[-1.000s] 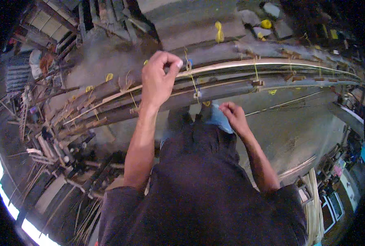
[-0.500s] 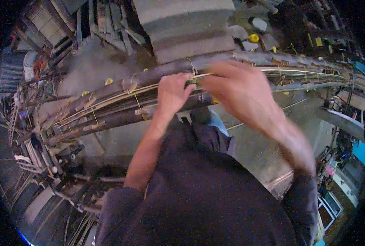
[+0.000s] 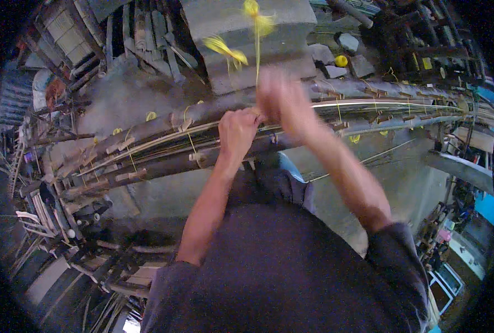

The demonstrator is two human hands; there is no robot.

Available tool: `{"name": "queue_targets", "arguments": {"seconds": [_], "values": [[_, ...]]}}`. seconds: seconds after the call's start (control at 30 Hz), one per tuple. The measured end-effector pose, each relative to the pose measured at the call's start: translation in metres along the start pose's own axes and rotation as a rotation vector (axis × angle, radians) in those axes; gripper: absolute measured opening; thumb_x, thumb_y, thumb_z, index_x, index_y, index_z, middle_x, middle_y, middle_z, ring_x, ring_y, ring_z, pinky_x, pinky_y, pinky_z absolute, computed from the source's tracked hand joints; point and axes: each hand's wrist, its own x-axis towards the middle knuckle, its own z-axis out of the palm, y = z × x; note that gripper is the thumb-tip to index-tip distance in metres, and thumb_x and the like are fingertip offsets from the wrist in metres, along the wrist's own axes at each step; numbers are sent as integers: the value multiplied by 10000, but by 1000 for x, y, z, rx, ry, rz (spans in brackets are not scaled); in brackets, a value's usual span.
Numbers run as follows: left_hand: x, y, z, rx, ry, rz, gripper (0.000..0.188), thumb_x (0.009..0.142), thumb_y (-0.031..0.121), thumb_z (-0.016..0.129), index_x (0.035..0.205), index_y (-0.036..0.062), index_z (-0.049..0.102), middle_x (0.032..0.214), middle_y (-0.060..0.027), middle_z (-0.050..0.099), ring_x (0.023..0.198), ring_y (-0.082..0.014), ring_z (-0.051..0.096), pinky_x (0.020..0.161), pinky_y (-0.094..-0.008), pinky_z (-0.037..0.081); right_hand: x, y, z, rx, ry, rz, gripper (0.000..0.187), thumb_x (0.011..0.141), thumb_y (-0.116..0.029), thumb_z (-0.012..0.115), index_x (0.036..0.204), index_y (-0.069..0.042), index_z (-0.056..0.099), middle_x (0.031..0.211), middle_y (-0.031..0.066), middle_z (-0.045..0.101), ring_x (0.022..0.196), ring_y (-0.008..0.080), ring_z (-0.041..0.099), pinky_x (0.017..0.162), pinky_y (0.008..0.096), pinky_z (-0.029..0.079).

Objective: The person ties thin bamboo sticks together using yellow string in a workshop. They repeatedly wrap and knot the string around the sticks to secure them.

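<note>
My left hand (image 3: 238,133) is closed, its fingertips pinched together over the long thin strips (image 3: 163,136); what they hold is hidden. Beside it, my right hand (image 3: 287,105) is smeared by motion, so its fingers do not show clearly. A yellow cord (image 3: 257,53) rises from near the right hand, with a frayed yellow tuft (image 3: 251,10) at its far end. Another yellow bunch (image 3: 227,53) hangs blurred in the air to its left. The pale strips run lengthwise between a far pole (image 3: 141,129) and a near pole (image 3: 163,165).
Yellow ties (image 3: 192,143) and short wooden pegs (image 3: 119,145) line the poles. Beyond stand a grey step-like block (image 3: 247,50), stones (image 3: 348,41) and a yellow ball-shaped thing (image 3: 341,61). Stacked timber (image 3: 144,41) lies at the far left.
My right hand has moved left and away from me, closer to my left hand. The yellow cord and bunches now fly up beyond the hands. My left hand has shifted slightly right, its fingers more closed.
</note>
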Motion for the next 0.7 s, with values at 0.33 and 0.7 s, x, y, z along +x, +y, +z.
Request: {"name": "queue_targets", "arguments": {"seconds": [0.33, 0.7], "values": [[93, 8, -29, -886, -345, -9, 434, 990, 438, 446, 820, 71, 602, 701, -15, 602, 584, -156, 554, 570, -296, 453, -107, 19, 90, -150, -496, 10, 215, 835, -238, 559, 715, -68, 613, 718, 145, 663, 676, 314, 672, 557, 448, 532], [235, -114, -84, -1026, -270, -612, 739, 922, 632, 421, 1280, -12, 477, 1266, -173, 458, 1161, -260, 455, 970, -446, 363, -139, -45, 50, 92, -451, 255, 648, 758, -167, 709, 1337, -100, 427, 1210, 158, 535, 1037, 274, 582, 863, 377, 497]]}}
